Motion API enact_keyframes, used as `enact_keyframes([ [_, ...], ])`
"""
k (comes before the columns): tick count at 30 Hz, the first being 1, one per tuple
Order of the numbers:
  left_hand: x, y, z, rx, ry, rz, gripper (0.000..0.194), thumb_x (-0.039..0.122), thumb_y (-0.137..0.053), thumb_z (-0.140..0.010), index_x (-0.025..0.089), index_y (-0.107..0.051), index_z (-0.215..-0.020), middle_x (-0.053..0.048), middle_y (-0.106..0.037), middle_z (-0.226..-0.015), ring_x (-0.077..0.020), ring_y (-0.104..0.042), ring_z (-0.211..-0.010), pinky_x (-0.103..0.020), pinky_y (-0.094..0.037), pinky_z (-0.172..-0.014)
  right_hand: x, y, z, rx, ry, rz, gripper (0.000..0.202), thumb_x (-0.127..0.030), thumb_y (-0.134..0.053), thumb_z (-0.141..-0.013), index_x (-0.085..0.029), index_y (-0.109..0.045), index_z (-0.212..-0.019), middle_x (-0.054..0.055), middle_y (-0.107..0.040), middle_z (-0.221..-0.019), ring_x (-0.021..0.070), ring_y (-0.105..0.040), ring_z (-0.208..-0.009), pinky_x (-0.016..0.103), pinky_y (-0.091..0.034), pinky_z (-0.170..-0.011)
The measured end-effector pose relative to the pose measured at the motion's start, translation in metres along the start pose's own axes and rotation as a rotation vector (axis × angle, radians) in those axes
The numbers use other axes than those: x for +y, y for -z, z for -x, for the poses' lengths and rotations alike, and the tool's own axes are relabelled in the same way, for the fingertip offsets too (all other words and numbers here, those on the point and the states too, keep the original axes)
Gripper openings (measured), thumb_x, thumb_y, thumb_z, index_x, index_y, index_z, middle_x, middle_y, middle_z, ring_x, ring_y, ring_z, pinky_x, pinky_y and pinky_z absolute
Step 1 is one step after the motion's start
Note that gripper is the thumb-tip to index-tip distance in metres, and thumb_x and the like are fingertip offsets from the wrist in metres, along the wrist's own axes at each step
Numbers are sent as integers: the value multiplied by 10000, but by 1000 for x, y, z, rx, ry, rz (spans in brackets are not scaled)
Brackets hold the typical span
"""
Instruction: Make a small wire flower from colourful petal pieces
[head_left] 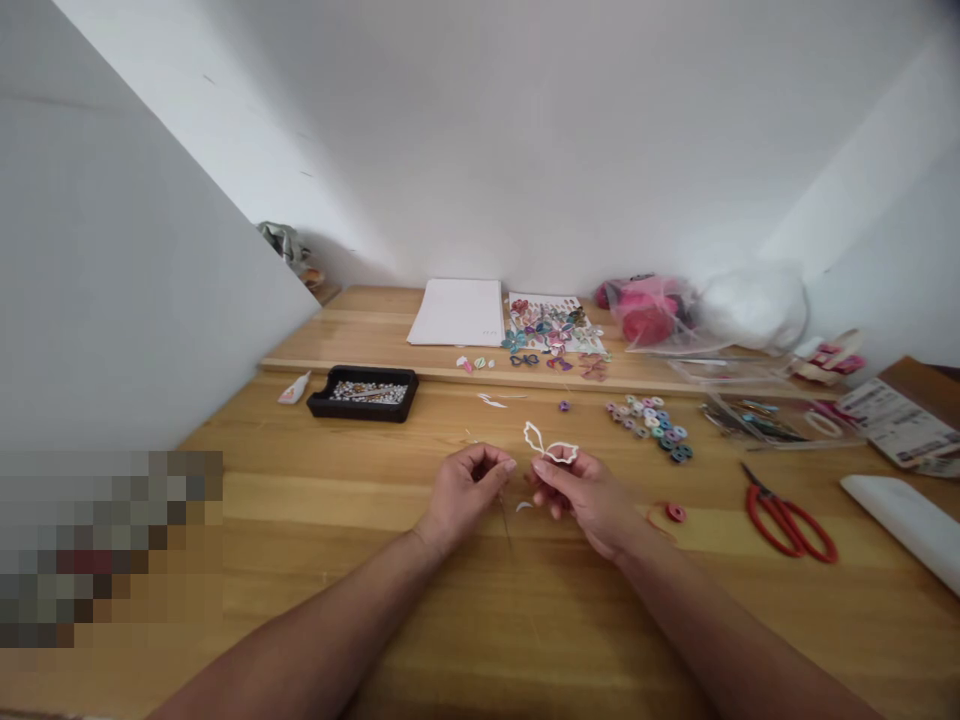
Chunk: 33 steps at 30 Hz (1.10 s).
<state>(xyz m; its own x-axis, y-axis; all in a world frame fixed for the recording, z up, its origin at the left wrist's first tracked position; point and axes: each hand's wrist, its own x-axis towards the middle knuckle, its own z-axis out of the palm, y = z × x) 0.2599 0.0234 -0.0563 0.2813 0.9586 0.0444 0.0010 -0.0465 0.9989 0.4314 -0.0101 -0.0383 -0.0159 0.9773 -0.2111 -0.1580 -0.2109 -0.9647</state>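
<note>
Smooth, lightly glossy wooden table [315, 520]; red plastic-handled metal scissors [787, 520]; matt black plastic tray [364, 393].

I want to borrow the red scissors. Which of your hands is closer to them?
Right. The right hand is nearer the red-handled metal scissors, which lie off to its right on the table; the left hand is farther away.

Things you can see on the wooden table

You have red scissors [789, 521] near the right side and a black tray [365, 393] of little beads on the left, with a small glue tube [294, 389] just beside it. Farther back you see a white pad [458, 312], a sheet of colourful paper shapes [551, 327], a row of paper coils [651, 421] and a pink bag [646, 310].
</note>
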Motion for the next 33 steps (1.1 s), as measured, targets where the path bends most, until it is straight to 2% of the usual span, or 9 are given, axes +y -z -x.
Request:
enact_keyframes([
  [9, -3, 0, -1, -20, -7, 7, 302, 427, -667, -785, 130, -611, -773, 8, -563, -609, -98, -487, -540, -225, -390, -536, 8, 2, -4, 33, 35, 10, 344, -447, -762, -708, -159, -607, -815, -2, -608, -710, 81, -526, -539, 204, -364, -448],
  [19, -1, 0, 0, -34, 5, 2, 297, 426, -666, -788, 136, -608, -774, 12, -561, -604, -97, -484, -533, -224, -390, -534, 9, 4, -4, 9, 66, 16, 295, -434, -731, -758, -161, -633, -812, -2, -593, -718, 72, -506, -547, 198, -364, -458],
  [29, -2, -2, -1, -20, -5, 53, 309, 437, -677, -770, 136, -606, -772, 14, -554, -628, -91, -478, -532, -226, -400, -536, 3, 2, -1, 32, 38, 25, 316, -439, -743, -752, -166, -641, -875, 5, -605, -701, 78, -505, -545, 192, -350, -454],
  [33, 0, -3, 0, 2, -10, 62, 308, 439, -681, -758, 139, -609, -753, 11, -554, -624, -93, -477, -540, -225, -392, -537, 3, 3, -1, 29, 10, 7, 363, -429, -782, -713, -163, -663, -931, 15, -615, -726, 84, -517, -578, 191, -356, -476],
])
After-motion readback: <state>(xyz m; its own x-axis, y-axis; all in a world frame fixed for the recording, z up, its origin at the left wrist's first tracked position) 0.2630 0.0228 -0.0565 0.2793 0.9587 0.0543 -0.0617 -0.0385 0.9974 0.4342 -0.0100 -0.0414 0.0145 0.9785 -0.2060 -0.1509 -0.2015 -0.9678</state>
